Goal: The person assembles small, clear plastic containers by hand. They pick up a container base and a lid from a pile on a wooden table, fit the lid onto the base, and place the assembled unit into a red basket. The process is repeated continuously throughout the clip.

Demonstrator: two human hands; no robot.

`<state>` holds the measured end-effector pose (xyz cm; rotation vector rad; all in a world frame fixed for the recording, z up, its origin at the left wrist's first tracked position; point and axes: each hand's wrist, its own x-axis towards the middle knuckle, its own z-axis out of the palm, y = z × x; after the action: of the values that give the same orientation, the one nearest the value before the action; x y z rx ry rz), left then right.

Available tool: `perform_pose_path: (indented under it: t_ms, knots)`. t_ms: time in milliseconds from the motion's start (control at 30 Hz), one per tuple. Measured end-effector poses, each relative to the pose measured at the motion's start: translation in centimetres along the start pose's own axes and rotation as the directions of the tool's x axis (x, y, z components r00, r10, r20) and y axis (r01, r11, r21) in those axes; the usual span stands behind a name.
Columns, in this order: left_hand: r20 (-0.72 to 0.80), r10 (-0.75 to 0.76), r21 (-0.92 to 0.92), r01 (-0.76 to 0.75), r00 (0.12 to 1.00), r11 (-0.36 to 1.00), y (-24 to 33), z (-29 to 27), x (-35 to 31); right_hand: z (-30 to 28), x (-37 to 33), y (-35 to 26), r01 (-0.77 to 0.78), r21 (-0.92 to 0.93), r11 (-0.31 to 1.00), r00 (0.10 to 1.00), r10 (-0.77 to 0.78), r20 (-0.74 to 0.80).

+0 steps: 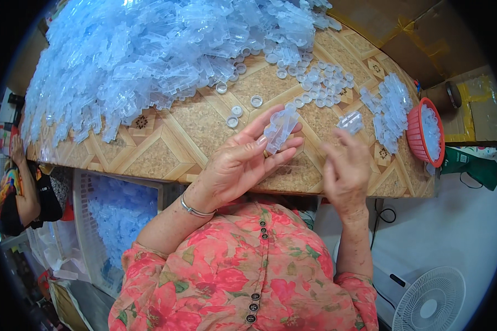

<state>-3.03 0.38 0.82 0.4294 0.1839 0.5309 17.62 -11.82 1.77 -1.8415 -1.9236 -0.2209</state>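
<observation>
Palm up over the table's front edge, my left hand (234, 160) holds a clear plastic part (281, 129) with a rounded end, its thumb against the part and the other fingers spread behind it. My right hand (348, 171) is to the right of it, its fingers smeared by motion, so their grip does not show. Just beyond those fingertips another clear plastic part (350, 122) lies on the table. Small round clear caps (256, 101) are scattered past my left hand, with a denser cluster of caps (320, 83) farther back.
A huge heap of clear plastic parts (132, 60) covers the far left of the table (154, 151). At right are a smaller pile (391, 113) and a red basket (417, 135) of clear pieces. Cardboard (386, 22) borders the back; a white fan (431, 303) stands lower right. Another person's arm (25, 182) shows at far left.
</observation>
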Motion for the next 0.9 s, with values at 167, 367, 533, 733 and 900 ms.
perform_pose_path:
  t_ms: [167,367,533,733,900]
  knots:
    - [-0.005,-0.018,0.012,0.018,1.000,1.000,-0.2,0.3,0.1,0.6,3.0,1.8,-0.322,-0.170,0.931,0.943,0.300,-0.142]
    - [0.003,-0.015,0.007,0.015,1.000,1.000,0.0,0.1,-0.5,1.1,3.1,3.5,-0.384,-0.171,0.907,0.920,0.391,0.008]
    - [0.003,-0.011,0.021,0.011,1.000,1.000,0.1,0.0,-0.4,0.6,2.2,4.2,-0.344,-0.164,0.924,0.933,0.356,0.048]
    - [0.004,-0.004,0.069,0.004,1.000,0.998,0.0,0.0,-0.2,-0.4,2.4,3.3,-0.359,0.005,0.933,0.930,0.357,0.089]
    - [0.029,-0.008,0.159,0.003,1.000,0.987,-0.6,0.5,0.0,-0.3,2.5,-1.4,-0.182,0.471,0.863,0.976,0.217,-0.021]
